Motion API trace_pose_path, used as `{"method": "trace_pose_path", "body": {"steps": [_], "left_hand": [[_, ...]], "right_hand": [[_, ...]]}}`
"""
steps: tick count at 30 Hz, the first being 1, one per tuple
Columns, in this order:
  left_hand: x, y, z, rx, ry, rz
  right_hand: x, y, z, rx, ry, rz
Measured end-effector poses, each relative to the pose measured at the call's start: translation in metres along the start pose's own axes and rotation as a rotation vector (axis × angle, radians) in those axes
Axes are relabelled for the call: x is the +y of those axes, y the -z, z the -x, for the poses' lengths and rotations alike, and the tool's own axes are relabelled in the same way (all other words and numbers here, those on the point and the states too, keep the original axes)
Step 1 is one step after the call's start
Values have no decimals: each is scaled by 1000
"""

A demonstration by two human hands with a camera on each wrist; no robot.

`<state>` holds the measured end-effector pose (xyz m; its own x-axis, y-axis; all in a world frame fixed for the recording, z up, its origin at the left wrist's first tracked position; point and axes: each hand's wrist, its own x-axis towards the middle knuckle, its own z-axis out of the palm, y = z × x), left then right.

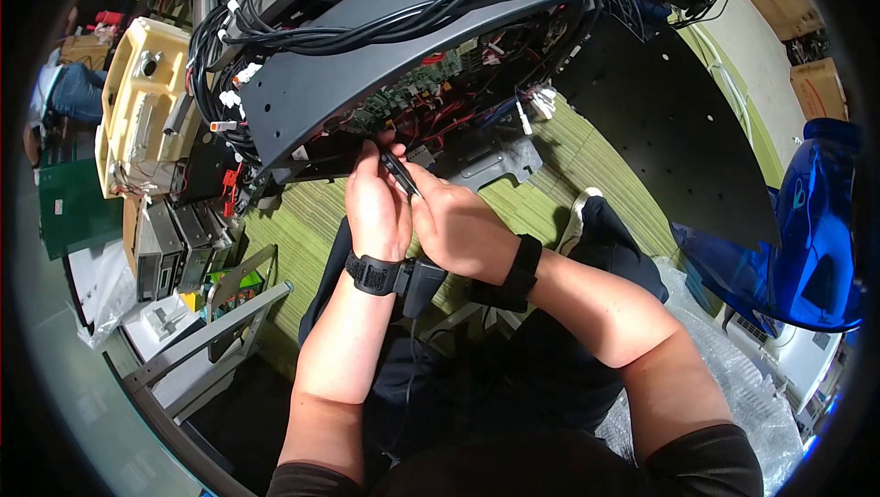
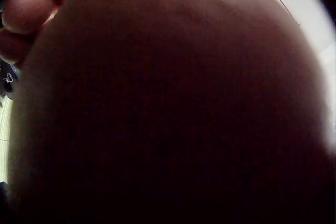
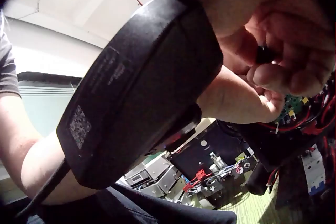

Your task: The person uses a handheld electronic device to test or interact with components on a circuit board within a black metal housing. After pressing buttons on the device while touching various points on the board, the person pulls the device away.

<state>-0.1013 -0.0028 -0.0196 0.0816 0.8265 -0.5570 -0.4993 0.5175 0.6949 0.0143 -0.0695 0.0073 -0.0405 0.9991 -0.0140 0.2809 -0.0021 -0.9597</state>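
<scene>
In the head view a slim black handheld tool (image 1: 400,174) slants between the two hands, under the edge of a large dark curved panel (image 1: 312,84). My right hand (image 1: 463,226) grips its lower end, with the thumb lying along it. The right wrist view shows curled fingers (image 3: 278,77) around a dark piece of it. My left hand (image 1: 378,208) is beside it, palm turned inward, thumb and fingertips pinching the upper end. The tool's tip is hidden. Just beyond the fingertips are green circuit boards (image 1: 412,84) with red and black wires. The left palm (image 2: 168,103) fills most of the left wrist view.
Thick black cables (image 1: 412,16) run over the panel. White connectors (image 1: 543,103) hang at its right. A black sheet (image 1: 669,112) and a blue water jug (image 1: 816,213) stand on the right. To the left are a cream housing (image 1: 147,103), metal boxes (image 1: 170,240) and a metal frame (image 1: 215,327).
</scene>
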Motion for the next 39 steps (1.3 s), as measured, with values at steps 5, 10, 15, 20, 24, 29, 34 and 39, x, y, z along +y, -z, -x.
{"method": "trace_pose_path", "body": {"steps": [5, 10, 15, 20, 24, 29, 34, 39], "left_hand": [[5, -19, 10, 88, -5, 49], [4, -17, 13, 79, 7, -86], [5, -19, 14, 97, 15, -89], [8, -13, 10, 86, 13, -155], [8, -17, 9, 127, -9, -130], [9, -16, 9, 135, -25, -135], [10, -17, 10, 152, -30, -144], [9, -16, 11, 145, -24, -134]], "right_hand": [[-1, 1, 0, 8, 35, -50], [-6, 15, 3, -90, -68, -126], [2, 14, 1, -175, -177, -211], [6, 9, -5, -245, -285, -394], [7, 6, -7, -227, -312, -481], [6, 4, -10, -297, -413, -713], [1, 6, -13, -324, -457, -735], [2, 4, -13, -347, -467, -765]]}}
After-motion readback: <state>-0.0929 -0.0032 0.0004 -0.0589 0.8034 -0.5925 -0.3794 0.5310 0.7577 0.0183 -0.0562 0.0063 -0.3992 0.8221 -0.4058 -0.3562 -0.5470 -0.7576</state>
